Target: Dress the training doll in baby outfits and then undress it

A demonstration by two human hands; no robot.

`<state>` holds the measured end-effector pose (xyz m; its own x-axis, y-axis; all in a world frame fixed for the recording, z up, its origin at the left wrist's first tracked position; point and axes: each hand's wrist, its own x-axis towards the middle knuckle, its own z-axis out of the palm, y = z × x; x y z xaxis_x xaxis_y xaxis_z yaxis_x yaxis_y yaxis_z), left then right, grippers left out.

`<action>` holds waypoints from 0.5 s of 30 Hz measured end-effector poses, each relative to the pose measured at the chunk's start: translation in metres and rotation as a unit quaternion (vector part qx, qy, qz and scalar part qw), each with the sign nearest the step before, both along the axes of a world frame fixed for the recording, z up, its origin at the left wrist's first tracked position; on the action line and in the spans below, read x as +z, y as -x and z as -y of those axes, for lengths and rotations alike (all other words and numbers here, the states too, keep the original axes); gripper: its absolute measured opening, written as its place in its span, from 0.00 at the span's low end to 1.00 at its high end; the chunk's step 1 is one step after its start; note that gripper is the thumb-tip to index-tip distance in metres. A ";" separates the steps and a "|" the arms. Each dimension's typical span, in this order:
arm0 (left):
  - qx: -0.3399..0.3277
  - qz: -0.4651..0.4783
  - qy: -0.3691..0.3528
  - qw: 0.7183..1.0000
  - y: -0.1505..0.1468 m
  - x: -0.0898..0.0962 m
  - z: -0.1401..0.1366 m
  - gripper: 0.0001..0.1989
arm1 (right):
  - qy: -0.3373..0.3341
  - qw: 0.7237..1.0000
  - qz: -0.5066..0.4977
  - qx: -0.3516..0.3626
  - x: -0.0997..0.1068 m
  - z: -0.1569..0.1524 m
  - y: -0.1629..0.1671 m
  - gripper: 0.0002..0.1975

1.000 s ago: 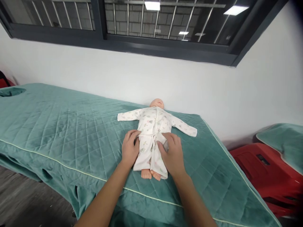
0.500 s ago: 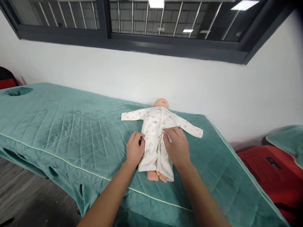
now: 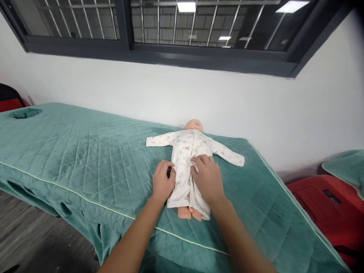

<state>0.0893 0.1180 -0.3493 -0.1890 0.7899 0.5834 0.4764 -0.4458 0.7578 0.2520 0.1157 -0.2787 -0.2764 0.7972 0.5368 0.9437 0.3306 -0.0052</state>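
Note:
A baby doll (image 3: 193, 124) lies on its back, head toward the wall and bare feet toward me. It wears a white printed baby shirt (image 3: 182, 148) with long sleeves spread out to both sides, and matching loose trousers (image 3: 178, 196). At the doll's waist, my left hand (image 3: 164, 182) is closed in a pinch on the shirt's lower edge at the left side. Closer to the middle of the waist, my right hand (image 3: 209, 179) pinches the front edge of the shirt. That hand hides the right side of the waist.
The doll lies on a bed with a green quilted cover (image 3: 93, 151), which has a face hole (image 3: 25, 113) at the far left. A white wall (image 3: 136, 89) and a dark window frame (image 3: 199, 60) stand behind. Red furniture (image 3: 318, 201) is at the right.
My right hand has moved slightly left, bringing the shirt's edge toward the middle of the waist. My left hand keeps its hold at the side.

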 end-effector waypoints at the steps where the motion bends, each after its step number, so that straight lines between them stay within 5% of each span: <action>1: 0.000 0.002 0.001 1.000 0.000 0.000 0.000 0.07 | -0.003 1.000 0.002 0.002 0.000 0.000 0.000 0.08; 10: 0.006 0.002 0.015 1.000 0.003 -0.007 -0.006 0.14 | -0.005 0.999 -0.025 0.048 -0.003 0.008 -0.009 0.07; 15: 0.024 0.017 0.021 0.999 0.004 -0.009 -0.007 0.15 | 0.050 0.985 -0.142 0.087 -0.004 0.032 -0.010 0.09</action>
<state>0.0854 0.1247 -0.3582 -0.2461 0.8029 0.5430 0.4705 -0.3908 0.7911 0.2621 0.0832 -0.2825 -0.2635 0.8043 0.5327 0.8290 0.4712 -0.3013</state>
